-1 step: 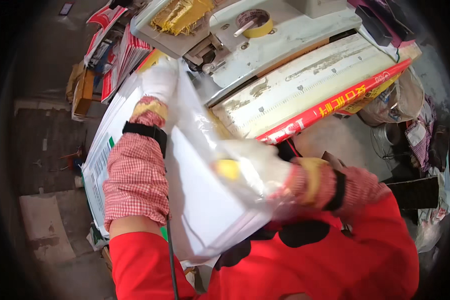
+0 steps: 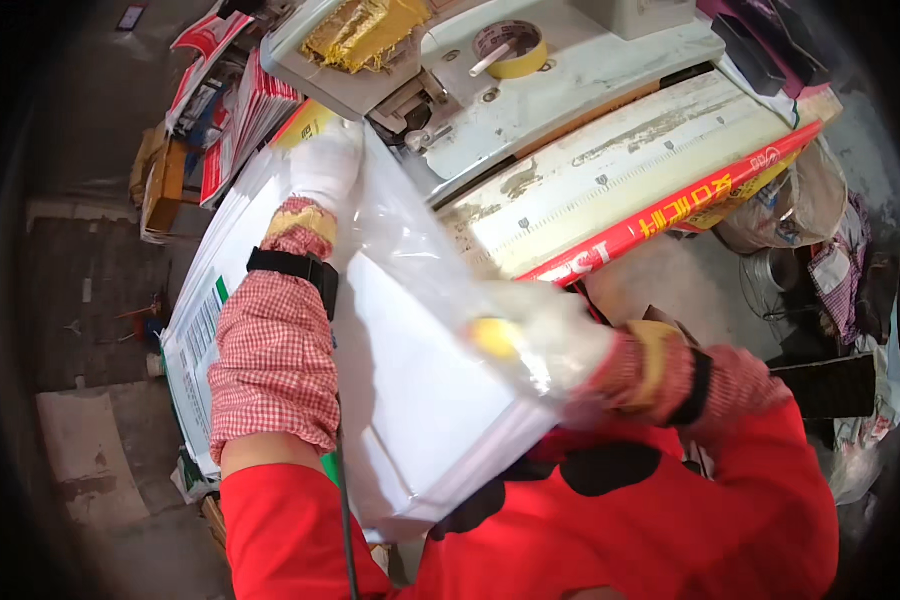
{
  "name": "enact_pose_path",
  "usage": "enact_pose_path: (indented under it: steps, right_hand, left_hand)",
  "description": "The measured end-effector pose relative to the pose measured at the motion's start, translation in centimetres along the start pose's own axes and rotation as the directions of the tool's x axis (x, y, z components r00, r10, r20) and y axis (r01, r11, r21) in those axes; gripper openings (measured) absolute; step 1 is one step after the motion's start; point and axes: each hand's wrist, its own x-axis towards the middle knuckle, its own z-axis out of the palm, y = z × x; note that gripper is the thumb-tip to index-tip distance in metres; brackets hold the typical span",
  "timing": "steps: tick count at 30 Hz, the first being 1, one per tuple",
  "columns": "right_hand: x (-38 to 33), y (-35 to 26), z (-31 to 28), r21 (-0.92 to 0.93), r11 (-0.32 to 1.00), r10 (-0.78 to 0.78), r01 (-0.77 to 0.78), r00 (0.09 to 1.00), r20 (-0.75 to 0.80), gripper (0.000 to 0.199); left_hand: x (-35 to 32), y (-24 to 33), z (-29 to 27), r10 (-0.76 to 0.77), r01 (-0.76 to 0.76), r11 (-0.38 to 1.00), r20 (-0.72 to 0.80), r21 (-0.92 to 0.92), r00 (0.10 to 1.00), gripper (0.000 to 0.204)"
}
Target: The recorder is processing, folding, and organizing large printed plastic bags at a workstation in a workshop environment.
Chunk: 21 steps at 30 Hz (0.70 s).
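A stack of white sacks (image 2: 400, 370) with printed faces lies against my front, a sheet of clear plastic film (image 2: 400, 225) stretched across its right side. My left hand (image 2: 325, 165), in a white glove, is closed at the far end of the film and sacks, close to the sewing machine (image 2: 415, 110); its fingertips are mostly hidden. Closed on the near right edge of the film is my right hand (image 2: 555, 330), gloved too and blurred by motion. A yellow patch (image 2: 492, 337) shows at its fingers.
On the machine's top rest a yellow tape roll (image 2: 510, 50) and a yellow cloth (image 2: 365, 32). A worn white worktop (image 2: 610, 170) with a red printed strip (image 2: 660, 215) borders the right. Red-and-white stacked bags (image 2: 245, 125) stand far left; a wire coil (image 2: 770, 270) lies right.
My right hand has moved slightly right and nearer, drawing the film's edge and the top sack's corner with it. My left hand has shifted barely, staying at the far end.
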Motion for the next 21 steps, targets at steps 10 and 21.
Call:
enact_pose_path:
  steps: [10, 21]
  right_hand:
    - [-1.8, -1.0, -3.8, -0.036, 0.918, 0.355, -0.394, 0.860, -0.367, 0.031]
    - [-2.2, -3.2, -3.6, -0.597, 0.787, 0.077, -0.157, 0.985, -0.156, 0.037]
  left_hand:
    - [1.1, 0.4, 4.5, 0.025, -0.178, 0.537, -0.195, -0.824, 0.980, 0.013]
    - [-1.0, -1.9, 2.0, 0.187, -0.080, 0.607, 0.044, -0.791, 0.981, 0.018]
